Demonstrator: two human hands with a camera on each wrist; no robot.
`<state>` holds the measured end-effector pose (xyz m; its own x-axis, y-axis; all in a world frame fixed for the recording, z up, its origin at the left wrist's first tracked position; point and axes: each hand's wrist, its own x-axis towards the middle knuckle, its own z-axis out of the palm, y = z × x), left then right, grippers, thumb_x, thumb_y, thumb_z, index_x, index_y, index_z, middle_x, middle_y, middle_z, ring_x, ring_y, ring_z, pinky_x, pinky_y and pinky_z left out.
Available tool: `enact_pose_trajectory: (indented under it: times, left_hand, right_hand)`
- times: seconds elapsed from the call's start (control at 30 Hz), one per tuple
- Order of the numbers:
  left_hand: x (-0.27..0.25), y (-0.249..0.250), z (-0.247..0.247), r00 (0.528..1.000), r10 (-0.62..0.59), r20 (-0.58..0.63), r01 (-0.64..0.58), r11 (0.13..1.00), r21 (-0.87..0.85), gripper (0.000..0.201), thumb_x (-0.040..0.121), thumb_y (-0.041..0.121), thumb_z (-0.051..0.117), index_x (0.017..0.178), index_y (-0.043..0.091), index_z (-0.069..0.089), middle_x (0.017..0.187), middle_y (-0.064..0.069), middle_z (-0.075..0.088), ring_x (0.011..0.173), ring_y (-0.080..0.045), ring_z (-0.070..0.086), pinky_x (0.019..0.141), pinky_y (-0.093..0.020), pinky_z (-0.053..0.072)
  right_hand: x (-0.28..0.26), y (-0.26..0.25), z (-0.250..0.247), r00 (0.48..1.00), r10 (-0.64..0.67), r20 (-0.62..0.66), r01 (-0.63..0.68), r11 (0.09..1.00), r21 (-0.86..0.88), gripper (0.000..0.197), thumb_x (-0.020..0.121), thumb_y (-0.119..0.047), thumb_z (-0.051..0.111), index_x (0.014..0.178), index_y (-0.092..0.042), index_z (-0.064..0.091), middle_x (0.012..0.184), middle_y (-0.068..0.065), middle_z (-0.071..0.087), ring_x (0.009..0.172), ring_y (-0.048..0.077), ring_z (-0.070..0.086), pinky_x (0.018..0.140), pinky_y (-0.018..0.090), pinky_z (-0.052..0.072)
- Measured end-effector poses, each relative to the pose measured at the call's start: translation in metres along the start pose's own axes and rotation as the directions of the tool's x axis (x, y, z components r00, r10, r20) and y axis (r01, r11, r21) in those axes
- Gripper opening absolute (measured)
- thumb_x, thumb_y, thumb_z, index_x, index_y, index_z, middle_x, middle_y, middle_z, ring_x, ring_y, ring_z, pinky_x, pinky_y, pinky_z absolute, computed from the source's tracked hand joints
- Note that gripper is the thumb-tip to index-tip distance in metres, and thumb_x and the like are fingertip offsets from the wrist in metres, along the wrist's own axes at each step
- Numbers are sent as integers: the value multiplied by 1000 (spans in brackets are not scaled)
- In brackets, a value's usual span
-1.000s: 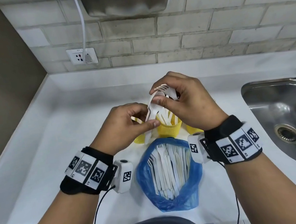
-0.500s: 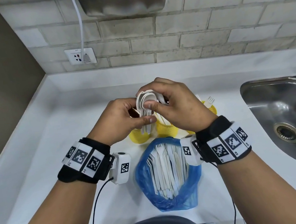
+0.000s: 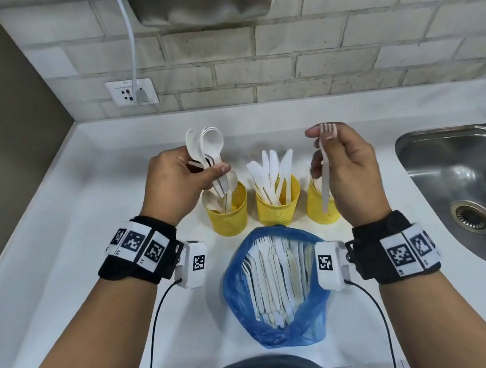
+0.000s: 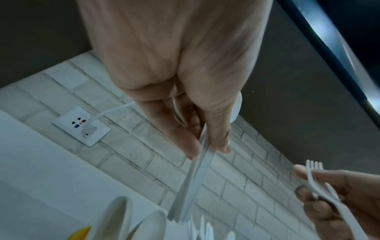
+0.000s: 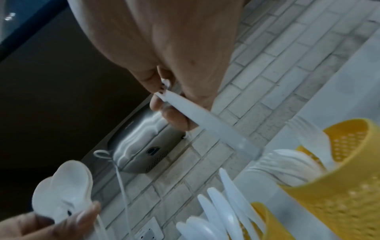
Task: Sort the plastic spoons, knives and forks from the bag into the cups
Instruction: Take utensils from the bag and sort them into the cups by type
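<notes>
Right hand (image 5: 164,53) pinching white fork (image 5: 207,123) near tines, handle slanting down toward yellow cup (image 5: 337,194) at lower right. Knives (image 5: 230,203) standing in neighbouring cup. Left hand (image 5: 51,225) gripping spoons (image 5: 65,186) at lower left. Steel dryer (image 5: 141,146) hanging on brick wall.

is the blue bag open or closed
Open: the bag's mouth gapes upward, with white cutlery showing inside.

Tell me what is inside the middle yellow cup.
The middle yellow cup holds a bunch of white plastic knives, blades up and fanned above the rim. Their handle ends and the cup's bottom are hidden by the wall, so anything lying lower cannot be seen.
</notes>
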<state>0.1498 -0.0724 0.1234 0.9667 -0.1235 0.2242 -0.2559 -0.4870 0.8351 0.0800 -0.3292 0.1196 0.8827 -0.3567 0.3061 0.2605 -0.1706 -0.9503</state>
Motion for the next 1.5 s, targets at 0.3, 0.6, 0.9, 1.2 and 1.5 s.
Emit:
enact_pose_trajectory:
  times: [0.3, 0.6, 0.9, 1.2, 1.5]
  left_hand:
    - [-3, -23, 36, 999, 53, 9, -54, 988, 143, 42, 76, 33, 90, 103, 31, 58, 79, 9, 71, 73, -11, 70, 70, -32, 59]
    - [-11, -31, 58, 991, 80, 104, -110, 941, 321, 74, 83, 26, 82, 135, 37, 31, 76, -2, 64, 68, -28, 65, 66, -37, 55]
    - [-18, -22, 55, 988, 121, 98, -153, 867, 473, 51, 98, 39, 61, 142, 32, 36, 124, -5, 67, 92, -35, 69, 79, -42, 54]
    - [-42, -15, 35, 972, 234, 15, -210, 840, 501, 19, 93, 40, 67, 108, 29, 66, 89, 11, 64, 71, -17, 64, 61, -30, 48]
    - [-56, -51, 46, 982, 121, 142, -181, 793, 581, 11, 90, 32, 72, 99, 27, 78, 97, 3, 73, 70, -24, 67, 62, -33, 54]
  right_hand:
    - [11, 23, -48, 947, -214, -241, 139, 946, -293, 26, 107, -21, 52, 123, -28, 71, 117, 7, 62, 91, 10, 61, 80, 27, 51]
    - [18, 60, -67, 962, -182, -204, 79, 899, -431, 30, 103, -16, 52, 118, -35, 70, 108, 3, 57, 88, 26, 65, 85, 41, 58]
    - [8, 88, -55, 995, -63, -83, -4, 771, -637, 34, 102, -26, 51, 131, -29, 68, 119, 12, 53, 112, 37, 51, 105, 32, 34]
    - [-25, 78, -48, 993, -83, -80, 14, 775, -632, 26, 86, -4, 60, 107, -18, 69, 112, 7, 45, 105, 28, 55, 92, 48, 52]
    - [-34, 103, -51, 996, 16, 86, 61, 581, -811, 20, 88, -6, 69, 107, -5, 75, 109, 17, 64, 97, 39, 61, 85, 41, 52]
